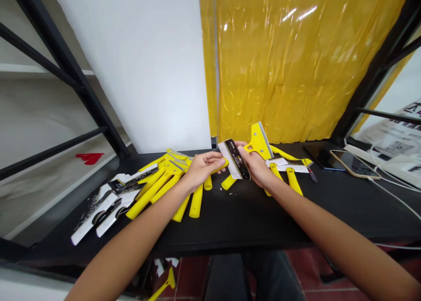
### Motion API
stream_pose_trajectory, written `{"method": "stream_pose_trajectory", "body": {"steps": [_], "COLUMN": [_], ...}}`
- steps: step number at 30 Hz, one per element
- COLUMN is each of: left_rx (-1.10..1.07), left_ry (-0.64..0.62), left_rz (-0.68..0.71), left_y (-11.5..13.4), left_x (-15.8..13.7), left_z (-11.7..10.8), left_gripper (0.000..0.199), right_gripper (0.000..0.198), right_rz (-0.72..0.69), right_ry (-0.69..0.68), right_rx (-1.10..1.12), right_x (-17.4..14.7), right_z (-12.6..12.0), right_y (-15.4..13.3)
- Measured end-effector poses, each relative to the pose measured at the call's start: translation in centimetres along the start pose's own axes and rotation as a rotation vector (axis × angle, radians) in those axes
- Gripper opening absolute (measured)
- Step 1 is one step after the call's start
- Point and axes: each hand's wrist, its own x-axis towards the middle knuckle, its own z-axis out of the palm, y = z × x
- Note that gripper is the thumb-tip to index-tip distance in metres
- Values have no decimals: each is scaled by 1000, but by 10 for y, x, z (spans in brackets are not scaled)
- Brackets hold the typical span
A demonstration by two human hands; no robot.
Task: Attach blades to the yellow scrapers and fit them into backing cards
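The yellow plastic scraper [258, 144], slanting up rightward, is pinched at its handle end by the left hand [206, 166] and seemingly clasped, with the black-and-white printed card [233, 157], nearer its head by the right hand [255, 163].

Black table [237, 224], white panel [141, 64], red floor [192, 277]

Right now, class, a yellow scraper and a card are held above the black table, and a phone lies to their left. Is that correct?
Not quite: the head view shows the phone lying to their right. The yellow scraper and card are indeed held above the black table.
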Motion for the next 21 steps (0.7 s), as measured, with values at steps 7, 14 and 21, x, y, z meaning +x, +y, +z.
{"method": "stream_pose_trajectory", "body": {"steps": [7,14,21], "left_rx": [-124,22,-18], "left_ry": [108,-14,-56], "left_rz": [-30,-149,-154], "left_y": [1,12,17], "left_x": [3,-3,-9], "left_z": [-3,-2,4], "left_gripper": [42,40,36], "right_gripper": [45,35,28], "right_rz": [-22,-82,-116], "right_ry": [278,244,202], "right_rx": [242,148,-222], "right_x": [8,5,0], "right_z": [-9,-7,-7], "right_y": [-13,-11,-7]}}
